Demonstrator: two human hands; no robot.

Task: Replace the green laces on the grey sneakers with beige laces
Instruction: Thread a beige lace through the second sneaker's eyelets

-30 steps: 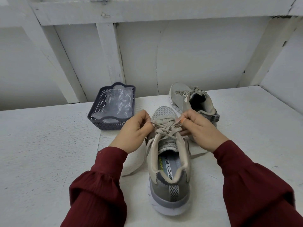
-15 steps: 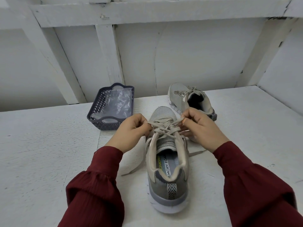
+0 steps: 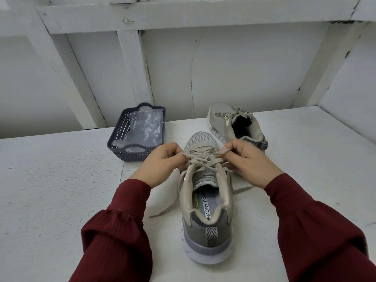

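Left hand [image 3: 160, 163] and right hand [image 3: 247, 159] each pinch the beige lace [image 3: 203, 159], crossed between both grips over the near grey sneaker [image 3: 205, 200] on the table [image 3: 50, 190]. Insole reads "MEMORY FOA".

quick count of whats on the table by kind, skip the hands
grey sneakers: 2, near sneaker and far sneaker
beige laces: 2, near lace and far lace
dark mesh basket: 1
clear plastic bag, in the basket: 1
total: 6
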